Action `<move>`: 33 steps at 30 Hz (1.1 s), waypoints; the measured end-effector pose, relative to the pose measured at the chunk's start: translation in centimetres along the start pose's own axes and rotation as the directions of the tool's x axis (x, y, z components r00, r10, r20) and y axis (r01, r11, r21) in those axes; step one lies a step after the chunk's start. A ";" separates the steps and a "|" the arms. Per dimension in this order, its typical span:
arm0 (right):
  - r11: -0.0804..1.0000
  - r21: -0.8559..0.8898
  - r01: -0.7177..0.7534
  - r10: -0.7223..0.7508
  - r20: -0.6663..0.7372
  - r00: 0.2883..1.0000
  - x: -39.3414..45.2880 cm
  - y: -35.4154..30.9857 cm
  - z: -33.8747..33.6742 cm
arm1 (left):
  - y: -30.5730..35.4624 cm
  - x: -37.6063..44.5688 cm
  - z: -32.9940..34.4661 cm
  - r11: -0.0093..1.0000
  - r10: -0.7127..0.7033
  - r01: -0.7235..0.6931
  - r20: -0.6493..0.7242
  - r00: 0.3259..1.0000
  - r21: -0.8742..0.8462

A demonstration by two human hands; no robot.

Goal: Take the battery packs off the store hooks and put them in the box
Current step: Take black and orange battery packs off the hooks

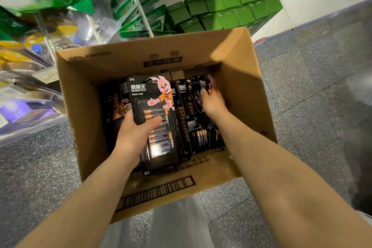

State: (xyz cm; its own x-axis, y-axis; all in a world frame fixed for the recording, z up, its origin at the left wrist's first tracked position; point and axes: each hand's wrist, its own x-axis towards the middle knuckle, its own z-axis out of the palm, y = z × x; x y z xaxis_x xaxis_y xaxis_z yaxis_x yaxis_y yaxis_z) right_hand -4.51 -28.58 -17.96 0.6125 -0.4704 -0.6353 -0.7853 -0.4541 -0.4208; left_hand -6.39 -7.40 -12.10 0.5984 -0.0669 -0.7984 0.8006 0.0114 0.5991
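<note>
- At the far left a store shelf (30, 94) holds blurred packets in yellow, green and purple; I cannot make out what they are, and no hooks show anywhere in this view.
- The cardboard box (84, 106) stands open on the speckled floor (302, 86), just right of the shelf, with dark battery packs already stacked on edge inside.
- The left hand (134, 137) clamps the large battery pack (153, 106) low down, thumb across the front and fingers behind, holding it upright over the left half of the box, above the packs below it.
- The right hand (211, 102) reaches deeper on the right side, its fingers curled onto the small battery pack (204, 83) near the far wall. Whether it grips that pack or only steadies it among the loose packs (198, 133) I cannot tell; the fingertips are hidden behind the card.
- My reading: this is the placing step. The next move calls for lowering the large pack into the gap on the left so it sits beside the others without bending its card, then letting go.
- Far right, beyond the box, green cartons (231, 6) sit in rows against the wall.
- The box bottom is mostly hidden, so I cannot count the packs, and a dark shape at the right edge is cut off.
</note>
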 end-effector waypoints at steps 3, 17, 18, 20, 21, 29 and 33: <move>0.990 -0.138 0.038 -0.048 -0.070 0.996 -0.7 1.0 0.2 | -0.3 0.8 0.0 1.000 0.023 -0.023 -0.014 1.000 0.006; 0.998 0.045 -0.050 0.049 0.006 0.999 0.2 1.7 0.5 | -2.2 2.0 -0.9 1.000 -0.002 0.003 -0.055 0.998 0.018; 0.998 0.056 -0.025 0.026 -0.024 0.999 -0.1 1.9 0.7 | -2.3 2.0 -0.8 1.000 -0.005 0.005 -0.058 0.998 0.009; 0.994 0.113 -0.001 0.012 -0.097 0.995 -0.9 2.0 0.9 | -2.4 2.1 -0.8 1.000 -0.010 0.008 -0.060 0.998 -0.021; 0.988 0.156 0.001 0.021 -0.141 0.990 -1.3 2.0 0.8 | -2.4 2.1 -0.7 0.999 -0.014 0.011 -0.060 0.998 -0.041; 0.870 0.481 0.111 -0.059 -0.123 0.991 -5.4 -0.1 -1.5 | -2.9 2.7 -1.0 0.997 -0.024 0.017 -0.088 0.996 -0.072; 0.891 0.453 0.009 -0.028 0.035 0.999 -6.1 0.0 0.6 | -3.1 2.9 -0.7 0.995 -0.039 0.030 -0.098 0.994 -0.095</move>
State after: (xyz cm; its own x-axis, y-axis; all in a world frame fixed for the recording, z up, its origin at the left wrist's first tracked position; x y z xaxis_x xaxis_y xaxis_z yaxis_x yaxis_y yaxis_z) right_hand -8.36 -25.24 -14.51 0.6303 -0.4310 -0.6457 -0.7357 -0.0659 -0.6741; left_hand -7.07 -6.96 -16.30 0.5668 0.0311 -0.8232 0.8174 0.1038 0.5667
